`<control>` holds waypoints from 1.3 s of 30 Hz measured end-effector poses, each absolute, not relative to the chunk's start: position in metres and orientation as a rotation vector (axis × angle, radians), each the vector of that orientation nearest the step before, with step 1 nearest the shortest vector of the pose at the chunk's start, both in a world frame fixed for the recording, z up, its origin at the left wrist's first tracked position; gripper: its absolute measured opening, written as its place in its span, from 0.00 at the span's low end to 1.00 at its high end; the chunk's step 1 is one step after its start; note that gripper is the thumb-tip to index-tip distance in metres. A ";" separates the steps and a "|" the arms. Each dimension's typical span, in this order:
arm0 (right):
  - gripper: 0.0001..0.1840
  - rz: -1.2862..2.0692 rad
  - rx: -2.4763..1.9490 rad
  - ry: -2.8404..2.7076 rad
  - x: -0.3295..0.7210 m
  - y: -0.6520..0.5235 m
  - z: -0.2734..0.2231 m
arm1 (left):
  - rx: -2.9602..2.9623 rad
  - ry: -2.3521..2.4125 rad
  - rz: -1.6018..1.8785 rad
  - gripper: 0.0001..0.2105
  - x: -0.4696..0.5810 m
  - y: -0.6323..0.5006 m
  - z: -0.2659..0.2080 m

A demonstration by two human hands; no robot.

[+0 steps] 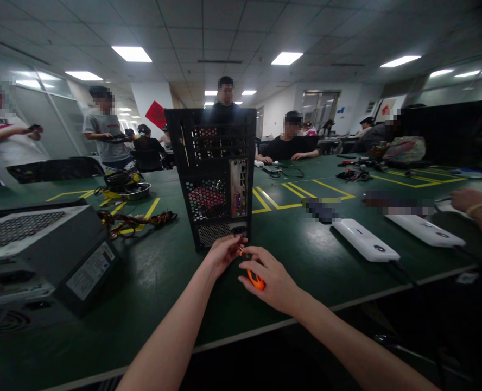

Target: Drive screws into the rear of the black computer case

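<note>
A black computer tower case (220,163) stands upright on the green table, its back panel with vents and ports facing me. My left hand (225,254) is at the lower edge of that panel, below the power socket, with its fingers drawn together; what they hold, if anything, is too small to make out. Close to its right, my right hand (270,277) is closed around an orange-handled tool (256,279). Fingers cover most of this tool, so its exact kind is hidden. Its front end points toward my left fingertips.
A grey power supply unit (90,271) lies at the left, with bundled cables (143,220) behind it. A metal bowl (137,191) stands farther back. To the right are white power banks (365,239) with cords. A co-worker's hand (479,206) rests at the right edge. Other people sit or stand beyond.
</note>
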State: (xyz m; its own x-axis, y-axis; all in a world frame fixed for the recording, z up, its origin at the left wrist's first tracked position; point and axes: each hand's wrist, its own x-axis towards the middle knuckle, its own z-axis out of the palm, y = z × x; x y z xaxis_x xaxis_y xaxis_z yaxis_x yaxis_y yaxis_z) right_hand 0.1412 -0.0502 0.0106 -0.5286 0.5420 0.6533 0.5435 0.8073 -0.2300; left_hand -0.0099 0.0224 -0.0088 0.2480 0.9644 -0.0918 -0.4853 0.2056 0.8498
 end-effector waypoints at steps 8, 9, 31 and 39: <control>0.11 -0.025 -1.015 -2.207 0.142 -0.048 0.004 | 0.811 0.806 1.128 0.09 -0.010 0.021 -0.005; 0.10 -0.065 -1.012 -2.238 0.142 -0.048 0.003 | 0.813 0.820 1.125 0.09 -0.010 0.021 -0.005; 0.11 -0.576 -0.612 -2.464 0.148 -0.022 0.008 | 0.923 0.891 1.121 0.07 -0.010 0.019 -0.003; 0.11 -0.379 -0.804 -2.341 0.141 -0.030 0.003 | 0.914 0.925 1.101 0.10 -0.008 0.015 0.002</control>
State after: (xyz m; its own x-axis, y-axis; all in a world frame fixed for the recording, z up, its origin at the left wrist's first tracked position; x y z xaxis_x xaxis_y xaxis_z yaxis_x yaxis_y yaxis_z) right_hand 0.1414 -0.0302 0.0034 -0.6175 0.4514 0.6442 0.6317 0.7725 0.0642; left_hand -0.0081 0.0150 0.0018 0.1931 0.9703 -0.1457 -0.3107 0.2013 0.9289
